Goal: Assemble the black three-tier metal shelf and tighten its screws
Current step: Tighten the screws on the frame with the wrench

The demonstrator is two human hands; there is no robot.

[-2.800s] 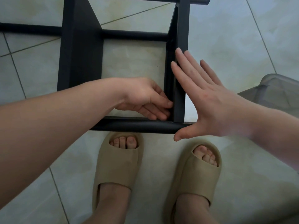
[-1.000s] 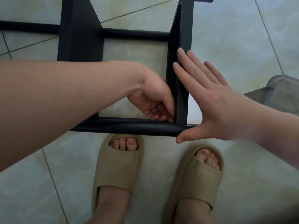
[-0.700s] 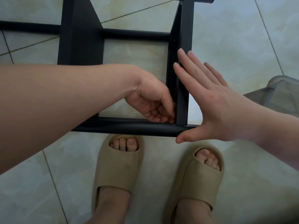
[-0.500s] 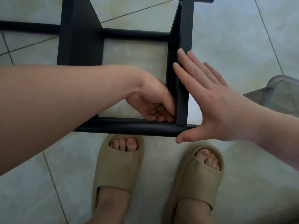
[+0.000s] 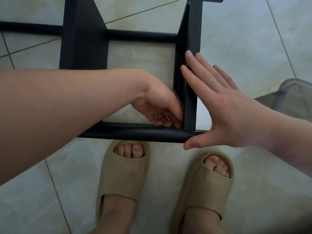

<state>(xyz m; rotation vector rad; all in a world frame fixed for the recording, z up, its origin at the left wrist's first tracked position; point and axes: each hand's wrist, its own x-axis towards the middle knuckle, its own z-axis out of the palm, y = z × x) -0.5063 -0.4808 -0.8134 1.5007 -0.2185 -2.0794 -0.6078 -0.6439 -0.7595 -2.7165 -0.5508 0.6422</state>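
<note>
Pale floor tiles (image 5: 236, 39) are occupied by the black shelf frame (image 5: 84, 39), partly assembled. Its end panel (image 5: 191, 102) is braced by the flat, straight-fingered right hand (image 5: 224, 115); the left hand (image 5: 158, 107) is curled at the inner corner joint, its contents hidden. Screw-tightening is judged unfinished.

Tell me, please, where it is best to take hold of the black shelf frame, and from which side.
Take the round front bar, on its bare stretch left of the corner, from above on your own side. It is round and looks slim enough for fingers to close around, and it lies nearest you. The flat upright beside it offers only broad faces, better for pressing.
</note>
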